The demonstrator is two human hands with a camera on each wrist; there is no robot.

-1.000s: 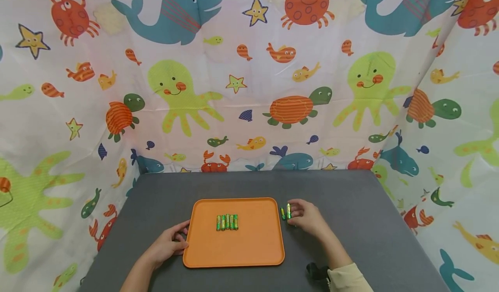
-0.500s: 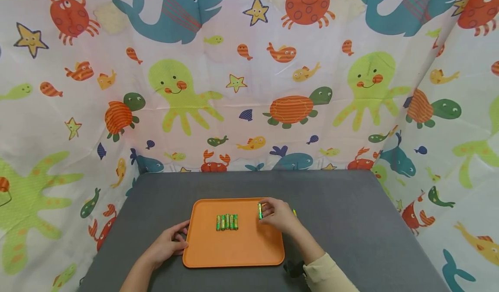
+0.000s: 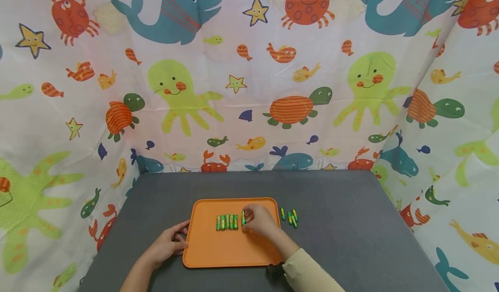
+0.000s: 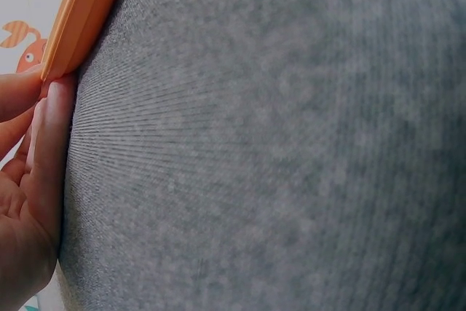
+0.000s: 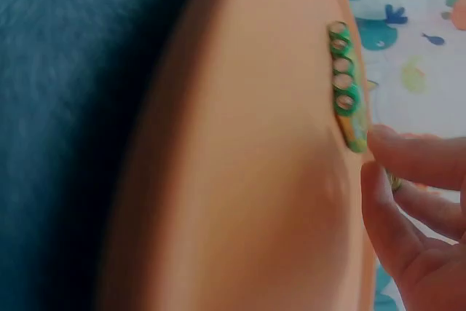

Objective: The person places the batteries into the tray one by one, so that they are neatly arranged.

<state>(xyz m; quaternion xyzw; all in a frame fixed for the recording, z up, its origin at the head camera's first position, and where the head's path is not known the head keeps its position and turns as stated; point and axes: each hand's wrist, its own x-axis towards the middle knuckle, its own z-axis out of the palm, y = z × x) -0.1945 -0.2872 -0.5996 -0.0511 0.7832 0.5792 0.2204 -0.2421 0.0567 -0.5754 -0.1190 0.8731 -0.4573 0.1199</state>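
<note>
Several green-and-gold batteries (image 3: 228, 222) lie side by side in a row on the orange tray (image 3: 218, 253). Just right of that row, my right hand (image 3: 260, 221) pinches another green battery (image 3: 243, 218) between thumb and fingers, over the tray. In the right wrist view, the thumb and fingers (image 5: 415, 216) are close to the end of the row (image 5: 342, 67); they partly hide what they hold. My left hand (image 3: 165, 245) holds the tray's left edge; in the left wrist view, its fingertips pinch the orange rim (image 4: 91, 20).
Several loose batteries (image 3: 290, 218) lie on the dark grey table (image 3: 351, 231), just beyond the tray's right edge. A curtain (image 3: 249, 110) printed with sea animals stands along the back and both sides. A dark object (image 3: 274, 272) sits by the right sleeve.
My right hand has carried a battery leftward from the loose ones beside the tray, across its right edge, to beside the row. The left hand and tray have stayed in place.
</note>
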